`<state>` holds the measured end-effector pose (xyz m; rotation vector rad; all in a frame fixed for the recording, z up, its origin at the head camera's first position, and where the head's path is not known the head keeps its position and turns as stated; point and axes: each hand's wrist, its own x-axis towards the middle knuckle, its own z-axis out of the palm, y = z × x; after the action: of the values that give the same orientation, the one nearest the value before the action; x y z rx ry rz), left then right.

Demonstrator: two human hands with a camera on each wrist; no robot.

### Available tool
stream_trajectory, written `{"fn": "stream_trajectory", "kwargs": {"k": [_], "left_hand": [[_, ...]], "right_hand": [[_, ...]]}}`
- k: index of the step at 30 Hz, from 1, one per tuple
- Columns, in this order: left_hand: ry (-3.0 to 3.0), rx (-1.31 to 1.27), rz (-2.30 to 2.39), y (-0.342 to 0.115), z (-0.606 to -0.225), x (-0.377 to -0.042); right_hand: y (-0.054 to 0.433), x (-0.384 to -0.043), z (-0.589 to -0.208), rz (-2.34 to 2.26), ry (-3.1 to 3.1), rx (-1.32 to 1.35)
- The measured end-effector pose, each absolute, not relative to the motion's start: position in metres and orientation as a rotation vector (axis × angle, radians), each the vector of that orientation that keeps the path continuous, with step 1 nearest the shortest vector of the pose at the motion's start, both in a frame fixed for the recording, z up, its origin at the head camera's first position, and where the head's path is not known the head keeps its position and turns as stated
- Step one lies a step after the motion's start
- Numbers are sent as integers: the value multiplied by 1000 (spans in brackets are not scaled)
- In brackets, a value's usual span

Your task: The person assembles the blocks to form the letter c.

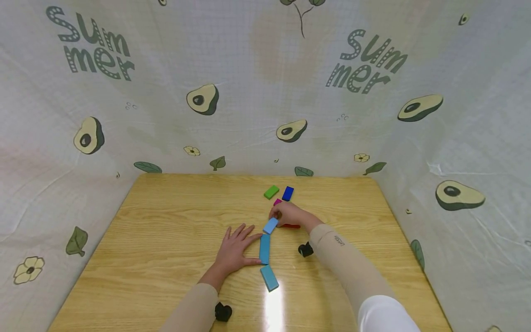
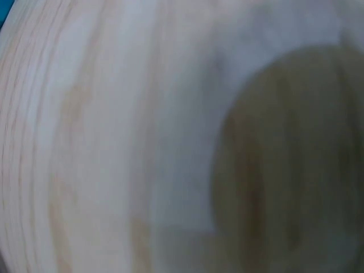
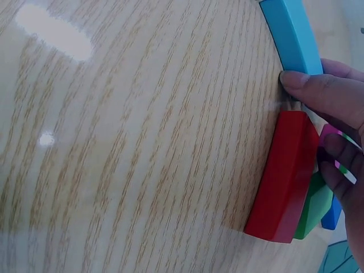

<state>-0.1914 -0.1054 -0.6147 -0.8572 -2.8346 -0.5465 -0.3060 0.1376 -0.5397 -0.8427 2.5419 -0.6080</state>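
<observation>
Pinching the light-blue block [image 1: 270, 226] in the right hand [image 1: 288, 214], beyond the middle blue block [image 1: 264, 249]; touching that block's left edge with the left hand [image 1: 233, 252] spread; likely needing gentle aligning, without bumping it.

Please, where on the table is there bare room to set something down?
The table is bare left of the left hand, out to the cloth, and, less widely, between the right sleeve and right edge. It is crowded around the right hand: red block, magenta block, dark blue block.
</observation>
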Motion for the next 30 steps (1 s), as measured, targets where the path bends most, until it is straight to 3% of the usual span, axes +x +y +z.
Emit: {"fn": "stream_trajectory", "kwargs": {"k": [30], "left_hand": [[-2895, -846, -533, -103, -609, -187]], "right_hand": [[149, -300, -529, -631, 2595, -745]]}}
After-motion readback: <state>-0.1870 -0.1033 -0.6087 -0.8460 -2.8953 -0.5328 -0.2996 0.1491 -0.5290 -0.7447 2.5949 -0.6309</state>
